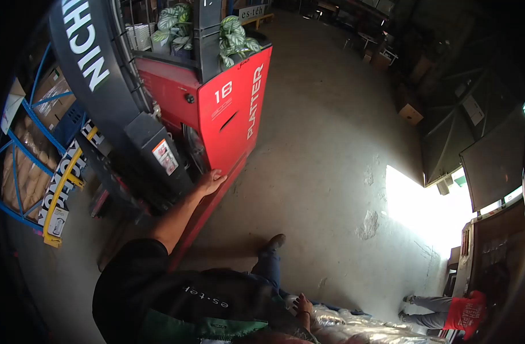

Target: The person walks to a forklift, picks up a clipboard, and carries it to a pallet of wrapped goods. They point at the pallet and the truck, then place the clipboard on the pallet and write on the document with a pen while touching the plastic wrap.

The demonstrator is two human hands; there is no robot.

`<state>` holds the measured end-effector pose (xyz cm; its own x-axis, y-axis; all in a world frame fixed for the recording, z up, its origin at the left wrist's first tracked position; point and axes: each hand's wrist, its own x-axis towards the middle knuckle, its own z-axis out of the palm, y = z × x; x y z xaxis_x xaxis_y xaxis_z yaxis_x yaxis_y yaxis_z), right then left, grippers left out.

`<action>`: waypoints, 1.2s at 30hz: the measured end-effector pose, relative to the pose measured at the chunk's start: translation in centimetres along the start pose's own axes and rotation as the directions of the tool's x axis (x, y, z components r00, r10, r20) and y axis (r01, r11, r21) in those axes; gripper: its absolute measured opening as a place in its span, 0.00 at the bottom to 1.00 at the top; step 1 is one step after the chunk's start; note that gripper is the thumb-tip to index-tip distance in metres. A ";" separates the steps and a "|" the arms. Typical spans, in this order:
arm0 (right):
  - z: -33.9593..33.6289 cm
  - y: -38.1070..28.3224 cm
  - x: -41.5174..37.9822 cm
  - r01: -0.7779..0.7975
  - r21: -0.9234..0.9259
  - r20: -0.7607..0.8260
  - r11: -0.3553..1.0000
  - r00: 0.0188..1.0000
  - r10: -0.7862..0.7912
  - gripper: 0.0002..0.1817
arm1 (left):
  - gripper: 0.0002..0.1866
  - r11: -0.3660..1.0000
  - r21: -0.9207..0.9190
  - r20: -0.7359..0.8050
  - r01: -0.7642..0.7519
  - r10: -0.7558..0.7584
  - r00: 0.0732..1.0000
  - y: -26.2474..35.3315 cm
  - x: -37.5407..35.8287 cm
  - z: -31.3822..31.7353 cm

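My left hand (211,182) lies flat, fingers together, against the lower edge of a red forklift body (231,109) marked "18" and "PLATTER"; it grips nothing. My bare left arm stretches out to it from my black sleeve. Low in the view, my right hand (303,304) rests on a bundle wrapped in clear plastic (343,324); whether its fingers close on the wrap I cannot tell. My foot in a dark shoe (274,242) stands on the concrete floor beside the forklift.
The black forklift mast (96,74) rises at left beside blue racking with cardboard boxes (30,132). Potted leafy plants (234,37) sit on the forklift. Another person in a red shirt (466,312) is at the bottom right. Sunlight falls through a doorway (423,212).
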<state>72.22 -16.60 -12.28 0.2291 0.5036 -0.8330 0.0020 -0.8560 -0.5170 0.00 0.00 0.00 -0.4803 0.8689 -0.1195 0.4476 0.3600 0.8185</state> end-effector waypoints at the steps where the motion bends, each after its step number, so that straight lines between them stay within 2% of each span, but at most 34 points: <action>1: 1.6 -3.8 2.8 -0.023 -0.036 0.010 0.999 1.000 0.023 0.27 | 0.36 0.990 -0.092 -0.017 -0.107 0.105 0.994 2.4 7.2 1.3; 2: 2.9 -7.7 5.4 -0.006 0.016 -0.019 1.000 1.000 0.006 0.24 | 0.35 0.976 -0.124 -0.051 -0.180 0.175 0.983 7.5 12.2 1.3; 3: 3.8 -12.4 8.4 -0.001 -0.029 -0.047 1.000 0.999 0.000 0.25 | 0.33 0.957 -0.156 -0.092 -0.244 0.231 0.969 12.5 15.8 0.7; 4: 4.7 -17.4 11.6 -0.001 -0.081 -0.071 0.997 0.997 -0.005 0.25 | 0.31 0.947 -0.131 -0.133 -0.293 0.276 0.952 13.9 20.8 1.2; 5: 5.6 -23.2 14.7 0.000 -0.136 -0.092 0.991 0.996 -0.013 0.26 | 0.31 0.957 -0.136 -0.106 -0.257 0.243 0.964 16.5 23.9 0.9; 7: 8.0 -35.4 23.1 0.114 -0.230 -0.081 0.967 0.987 -0.136 0.23 | 0.30 0.979 -0.125 -0.026 -0.164 0.162 0.987 22.4 27.3 -1.3; 8: 10.4 -43.1 25.1 0.256 -0.417 -0.045 0.872 0.952 -0.302 0.19 | 0.29 0.991 -0.014 -0.093 -0.136 0.134 0.987 22.9 29.7 -1.3; 9: 13.9 -51.4 26.9 0.417 -0.685 0.068 0.597 0.853 -0.518 0.20 | 0.29 0.983 -0.136 -0.134 -0.126 0.108 0.985 23.5 31.3 -2.1; 10: 17.5 -59.9 28.5 0.552 -0.769 0.216 0.321 0.698 -0.683 0.22 | 0.29 0.956 -0.266 -0.186 -0.124 0.075 0.980 23.8 32.5 -2.8; 11: 22.1 -67.4 32.8 0.661 -0.697 0.197 0.277 0.548 -0.813 0.23 | 0.29 0.908 -0.397 -0.242 -0.132 0.035 0.970 24.0 33.7 -3.1; 12: 28.8 -76.4 28.7 0.711 -0.657 0.207 0.250 0.489 -0.847 0.26 | 0.29 0.850 -0.517 -0.276 -0.104 -0.050 0.960 23.8 34.6 -3.6; 13: 34.8 -85.0 23.1 0.700 -0.683 0.337 0.208 0.554 -0.761 0.35 | 0.30 0.828 -0.555 -0.274 -0.077 -0.095 0.957 23.0 35.1 -4.3; 14: 41.3 -92.2 16.9 0.745 -0.664 0.436 0.064 0.455 -0.776 0.34 | 0.30 0.802 -0.595 -0.274 -0.056 -0.136 0.952 23.0 35.6 -5.1; 15: 47.0 -97.6 12.4 0.861 -0.502 0.546 -0.088 0.236 -0.804 0.31 | 0.30 0.773 -0.633 -0.273 -0.043 -0.171 0.947 23.2 36.4 -5.6; 16: 53.1 -102.3 10.6 0.947 -0.308 0.578 -0.094 0.108 -0.809 0.28 | 0.29 0.766 -0.643 -0.279 -0.025 -0.204 0.938 23.7 37.7 -5.8; 17: 59.1 -105.8 8.0 0.976 -0.191 0.603 -0.107 0.030 -0.797 0.27 | 0.27 0.758 -0.652 -0.283 -0.006 -0.237 0.929 24.0 38.7 -5.8; 18: 65.5 -109.0 6.7 0.992 -0.010 0.636 -0.125 -0.090 -0.767 0.26 | 0.26 0.751 -0.660 -0.288 0.013 -0.269 0.919 24.6 39.8 -5.8; 19: 70.8 -110.9 2.8 0.979 0.090 0.672 -0.181 -0.194 -0.714 0.26 | 0.27 0.749 -0.662 -0.344 -0.017 -0.284 0.895 27.0 41.1 -5.8; 21: 80.8 -111.2 -3.5 0.917 0.303 0.717 -0.258 -0.398 -0.572 0.25 | 0.26 0.770 -0.635 -0.402 -0.068 -0.255 0.879 26.9 45.3 -5.3; 24: 93.9 -108.5 -12.4 0.738 0.620 0.703 -0.267 -0.673 -0.229 0.23 | 0.29 0.736 -0.587 -0.565 -0.337 -0.074 0.822 28.7 51.8 -4.7; 25: 97.4 -107.4 -14.8 0.626 0.725 0.633 -0.287 -0.770 -0.080 0.21 | 0.27 0.761 -0.596 -0.579 -0.256 -0.187 0.793 30.0 53.2 -4.7; 27: 102.7 -104.7 -20.2 0.310 0.914 0.364 -0.264 -0.912 0.189 0.18 | 0.23 0.777 -0.627 -0.579 -0.057 -0.416 0.701 33.1 54.4 -5.9; 29: 107.6 -101.9 -24.3 0.184 0.972 0.229 -0.148 -0.889 0.396 0.19 | 0.23 0.715 -0.681 -0.669 -0.155 -0.523 0.527 37.0 55.3 -6.7; 31: 112.1 -98.6 -27.4 0.022 0.998 0.053 -0.066 -0.851 0.522 0.21 | 0.23 0.709 -0.634 -0.773 -0.308 -0.570 0.278 38.6 57.6 -6.3; 32: 114.3 -96.5 -28.3 -0.061 0.998 -0.041 -0.014 -0.809 0.586 0.22 | 0.22 0.696 -0.596 -0.796 -0.402 -0.577 0.183 39.0 58.4 -6.3; 33: 116.2 -94.9 -28.8 -0.139 0.989 -0.141 0.055 -0.748 0.648 0.23 | 0.20 0.637 -0.660 -0.739 -0.399 -0.644 0.196 40.9 58.3 -7.1; 35: 117.9 -93.3 -29.7 -0.143 0.975 -0.222 0.171 -0.619 0.753 0.18 | 0.19 0.716 -0.605 -0.772 -0.349 -0.635 0.036 41.2 60.0 -6.0; 36: 117.8 -93.9 -30.1 -0.117 0.969 -0.244 0.219 -0.617 0.748 0.15 | 0.20 0.713 -0.593 -0.744 -0.374 -0.663 -0.085 40.9 61.3 -4.7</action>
<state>-49.51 62.39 38.15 0.0977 -0.9797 0.1752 -0.9693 -0.1336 -0.2064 -14.68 66.39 28.75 -0.8171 -0.5650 -0.1147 0.0516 -0.2698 0.9615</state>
